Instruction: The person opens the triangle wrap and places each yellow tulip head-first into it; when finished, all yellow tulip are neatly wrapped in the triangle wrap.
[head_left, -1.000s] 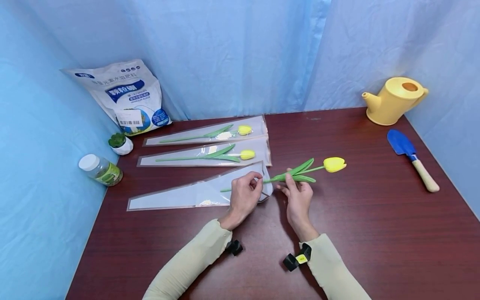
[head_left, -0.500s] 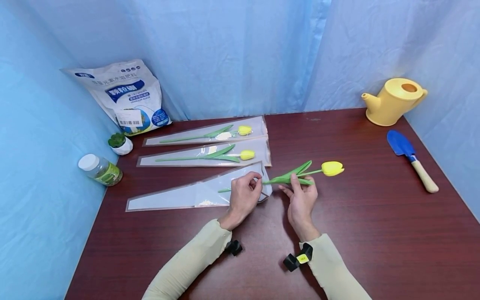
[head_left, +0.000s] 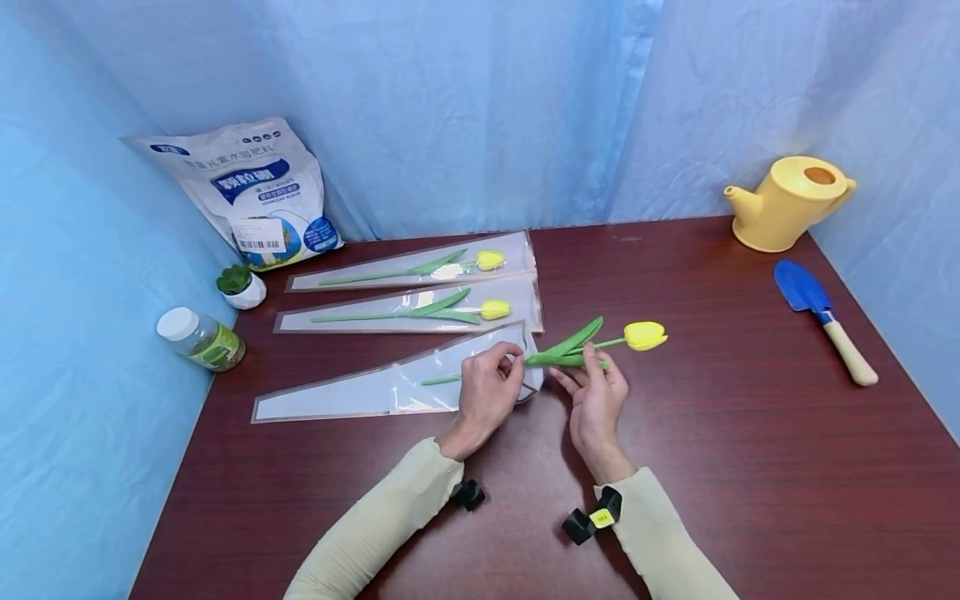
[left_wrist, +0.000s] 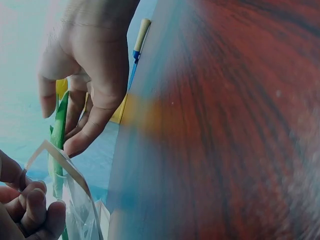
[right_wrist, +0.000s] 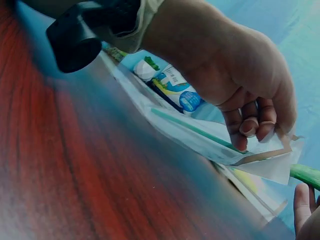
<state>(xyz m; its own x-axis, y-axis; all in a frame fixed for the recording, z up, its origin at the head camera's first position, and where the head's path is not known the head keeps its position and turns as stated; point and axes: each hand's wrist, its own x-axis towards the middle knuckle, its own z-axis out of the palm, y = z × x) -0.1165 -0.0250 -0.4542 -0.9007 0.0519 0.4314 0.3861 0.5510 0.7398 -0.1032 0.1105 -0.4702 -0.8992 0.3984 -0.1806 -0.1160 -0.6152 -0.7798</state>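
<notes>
My left hand (head_left: 486,392) pinches the mouth edge of a clear, brown-bordered flower sleeve (head_left: 330,398) lying nearest me. In the left wrist view the sleeve's rim (left_wrist: 75,172) stands lifted and parted. A yellow artificial tulip (head_left: 645,336) is held between the thumb and fingers of my right hand (head_left: 597,408), around its leaves and stem. Its green stem (right_wrist: 197,131) runs through the mouth into the sleeve. The bloom and most of the leaves stay outside, to the right. Part of the stem is hidden behind my left hand.
Two flat sleeves (head_left: 360,323) lie behind, each with a yellow tulip inside. At left stand a white fertilizer bag (head_left: 262,196), a small potted succulent (head_left: 242,287) and a lidded jar (head_left: 201,339). A yellow watering can (head_left: 783,204) and a blue trowel (head_left: 825,321) are at right.
The tulip has moved left with my right hand, its stem further into the sleeve and its leaves now at the mouth. My left hand has stayed in place on the sleeve.
</notes>
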